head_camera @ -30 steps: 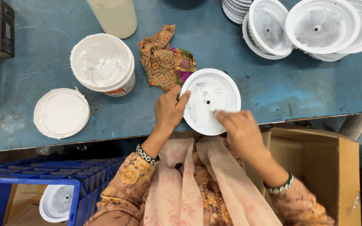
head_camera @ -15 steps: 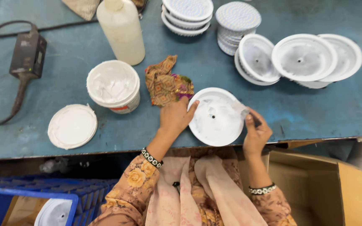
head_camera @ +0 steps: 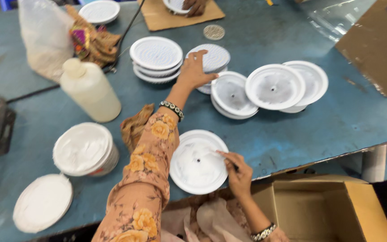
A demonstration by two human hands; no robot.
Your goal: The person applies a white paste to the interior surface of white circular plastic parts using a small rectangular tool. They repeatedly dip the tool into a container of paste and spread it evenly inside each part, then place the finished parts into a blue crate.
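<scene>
A white round dish-shaped part (head_camera: 196, 162) lies on the blue table near its front edge. My right hand (head_camera: 237, 174) rests on its right rim, fingers pinched on a thin dark stick-like tool. My left hand (head_camera: 195, 68), arm stretched forward in a floral sleeve, lies on a white ribbed round disc (head_camera: 215, 58) atop a stack at the table's middle. Beside it stand a stack of ribbed discs (head_camera: 156, 57) and several dish-shaped parts (head_camera: 274, 87).
An open tub of white paste (head_camera: 84, 148) and its lid (head_camera: 42, 202) sit at the left, a pale plastic bottle (head_camera: 90, 90) and a patterned cloth (head_camera: 136, 125) nearby. A cardboard box (head_camera: 323, 210) stands below the table's edge. Another person's hand (head_camera: 195, 6) works at the far side.
My left hand left the near dish and reached forward to the ribbed disc stack. My right hand stayed at the dish's right rim. The view tilted up toward the far table.
</scene>
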